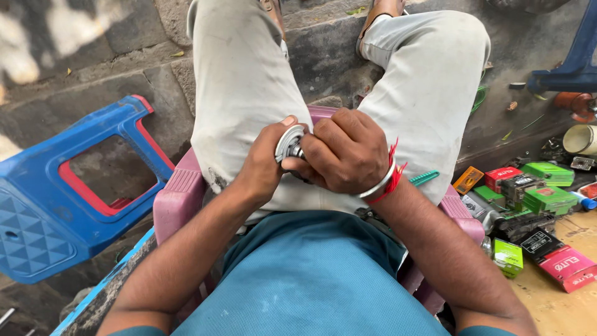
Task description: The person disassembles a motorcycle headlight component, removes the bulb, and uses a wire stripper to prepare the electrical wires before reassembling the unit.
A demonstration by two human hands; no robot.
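Silver metal shows between my two hands: a small round disc part [290, 142] with a ridged rim, held over my lap just above the front edge of the pink plastic stool [177, 193] I sit on.

From the head view, my left hand [264, 163] cups the disc from the left, thumb laid across its top edge and fingers wrapped behind it. My right hand [344, 151] is closed into a fist around whatever the disc sits on; a short dark stub shows just below the disc, but the rest is hidden in my palm, so I cannot tell what kind of part it is. Both hands are clamped tight and touch each other at the knuckles.

How far along the work is, I judge only loosely: the disc looks seated on its stub and I seem to be mid-twist, but whether it is going on or coming off cannot be read from here. Nothing loose lies on my lap.

On the ground to my right sit green boxes [548, 199] and a pink box [567, 267] beside dark metal parts. A blue stool [37, 218] lies tipped over on the stone paving to my left.
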